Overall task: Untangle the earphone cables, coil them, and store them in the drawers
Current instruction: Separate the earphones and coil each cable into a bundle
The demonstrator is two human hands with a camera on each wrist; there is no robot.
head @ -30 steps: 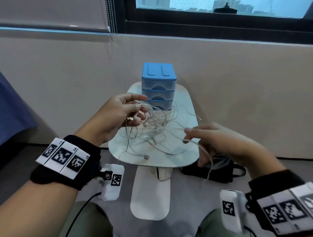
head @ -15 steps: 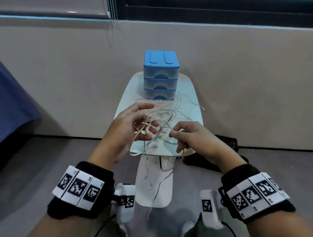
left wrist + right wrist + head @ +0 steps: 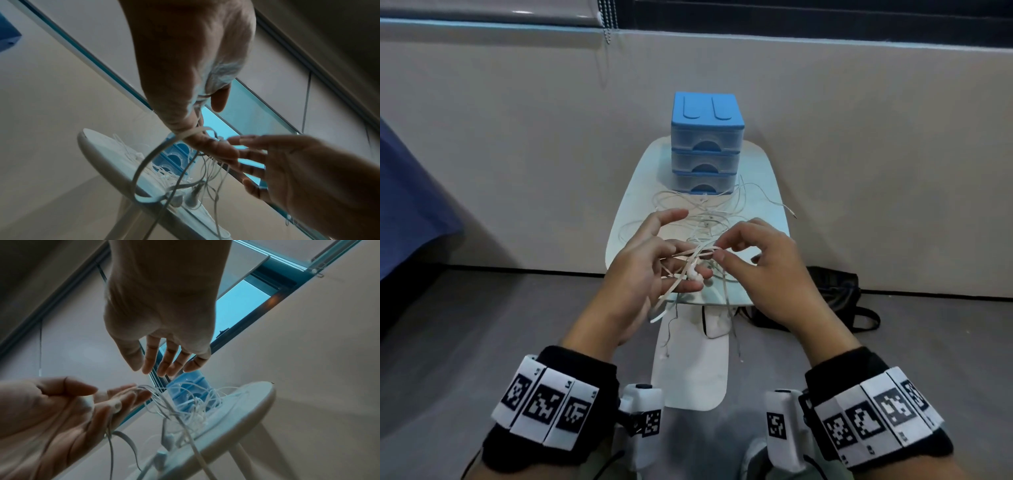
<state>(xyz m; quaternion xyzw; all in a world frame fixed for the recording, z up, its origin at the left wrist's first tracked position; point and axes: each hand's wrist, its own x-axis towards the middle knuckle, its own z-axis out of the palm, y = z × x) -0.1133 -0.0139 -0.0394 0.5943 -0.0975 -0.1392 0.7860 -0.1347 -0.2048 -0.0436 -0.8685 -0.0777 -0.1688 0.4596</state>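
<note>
Compared with half a second ago, my right hand point(image 3: 763, 270) has slid in closer to my left hand point(image 3: 654, 263), and both sit slightly higher over the bench point(image 3: 763, 192). A second ago the right hand was pulled wide to the side, drawing a strand out.

The left hand lies palm up, fingers relaxed and spread, with flat white earphone cables point(image 3: 688, 270) draped across them and a glossy white earbud point(image 3: 693, 274) resting on the fingertips. The right hand's thumb and forefinger are curled together, pinching a strand just beside that earbud.

The rest of the earphone cables spread as thin, pale, looping wire over the smooth white oval bench, reaching the foot of the drawers point(image 3: 705, 150); a few ends hang over the near edge. The drawers are a small blue-topped plastic cube with three translucent fronts, each with a scooped blue handle, all pushed in. A black bag point(image 3: 835, 298) lies on the grey floor.
</note>
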